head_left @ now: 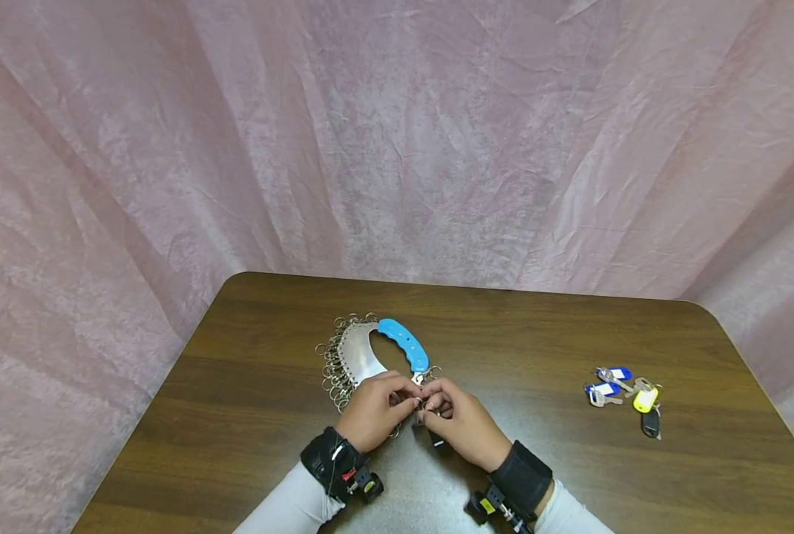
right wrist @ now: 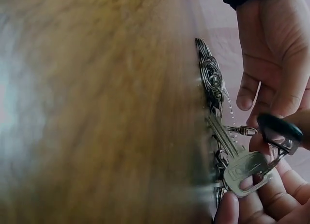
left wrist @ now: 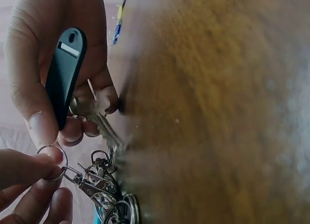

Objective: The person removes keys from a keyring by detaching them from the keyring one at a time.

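A curved metal key-ring holder with a blue handle lies on the table, its outer edge hung with many rings and clips. At the handle's near end, my left hand pinches a thin split ring that is linked to a small swivel clasp. Fingertips almost meeting it, my right hand holds a black key tag with a white label slot. A silver key dangles with the tag, below the right fingers.
On the right of the brown table lie several tagged keys: blue tags, a yellow tag and a black tag. A pink curtain hangs behind the table's far edge.
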{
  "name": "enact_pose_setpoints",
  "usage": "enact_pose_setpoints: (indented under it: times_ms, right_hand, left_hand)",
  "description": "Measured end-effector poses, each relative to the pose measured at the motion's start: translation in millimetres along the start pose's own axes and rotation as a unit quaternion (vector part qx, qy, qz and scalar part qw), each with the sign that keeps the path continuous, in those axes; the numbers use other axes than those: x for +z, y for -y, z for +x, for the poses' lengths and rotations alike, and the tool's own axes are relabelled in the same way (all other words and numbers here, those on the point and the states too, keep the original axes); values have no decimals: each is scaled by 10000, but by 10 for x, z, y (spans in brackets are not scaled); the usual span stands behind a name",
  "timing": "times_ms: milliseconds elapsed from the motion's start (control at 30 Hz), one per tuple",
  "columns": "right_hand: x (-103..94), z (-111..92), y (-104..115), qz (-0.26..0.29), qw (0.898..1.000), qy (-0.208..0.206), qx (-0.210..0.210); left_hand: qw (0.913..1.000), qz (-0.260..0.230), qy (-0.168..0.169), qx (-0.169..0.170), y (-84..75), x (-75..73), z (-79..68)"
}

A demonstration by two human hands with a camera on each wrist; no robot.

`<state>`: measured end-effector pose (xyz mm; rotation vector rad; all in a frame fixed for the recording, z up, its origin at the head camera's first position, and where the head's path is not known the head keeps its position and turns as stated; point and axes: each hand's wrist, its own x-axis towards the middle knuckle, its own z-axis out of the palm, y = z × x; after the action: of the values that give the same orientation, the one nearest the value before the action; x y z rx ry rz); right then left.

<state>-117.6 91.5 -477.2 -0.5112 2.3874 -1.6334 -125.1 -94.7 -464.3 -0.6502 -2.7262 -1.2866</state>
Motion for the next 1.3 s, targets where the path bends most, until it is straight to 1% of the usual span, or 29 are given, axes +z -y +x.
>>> enact_pose_setpoints:
  times_ms: [133, 367, 400, 500, 733, 800, 967, 1100, 1300]
  right_hand:
    - [-24, -10, -17, -14, 9999, -110, 9]
    - [-124, -92, 390, 166, 9991, -275, 275]
    - [-133, -96, 393, 177, 9989, -301, 313]
    - [-151, -98, 371, 174, 9985, -381, 353]
    - [-132, -57, 57, 27, 9983, -479, 344]
    - [-133, -51, 11, -68, 9983, -494, 291]
    - [-142, -56, -13, -258, 9978, -597, 97]
    - [-141, -64, 4, -271, 9974, -661, -15]
    - [-130, -72, 4, -322, 9973, -588, -302]
  left_hand:
    - [9999, -66, 59, -53, 13, 9, -3]
    - [9998, -138, 97, -96, 17, 25, -5]
    - [9998, -156, 105, -103, 15, 27, -5]
    - [9995, -246, 128, -120, 11, 38, -5]
    - [9992, -354, 114, -141, -1, 55, 5]
    - [9991, -386, 117, -159, -4, 59, 7]
    - [9986, -464, 106, -231, -23, 69, 15]
    - [9981, -541, 81, -271, -40, 81, 24]
    - [9982, -538, 67, -268, -54, 102, 32]
